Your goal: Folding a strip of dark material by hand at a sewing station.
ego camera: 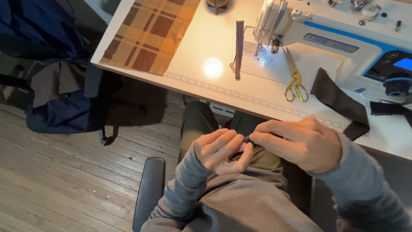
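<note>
Seated figure at a sewing table, hands worked together over the lap. The left hand lies palm-up, fingers curled partway in, cradling a small dark piece — seemingly cloth or strap, too small to tell which. The right hand comes over from the other side, fingertips closed in a pinch on the same piece; held low and close to the body, the work appears steadied between both hands. On the pale table stands a white sewing machine with a dark narrow strip lying by its needle. Gold-handled scissors lie just beside the machine bed, within reach. A wider brown strap drapes over the table edge. A woven plaid cloth — orange and brown — lies flat at the far corner. The floor is worn wooden boards.
</note>
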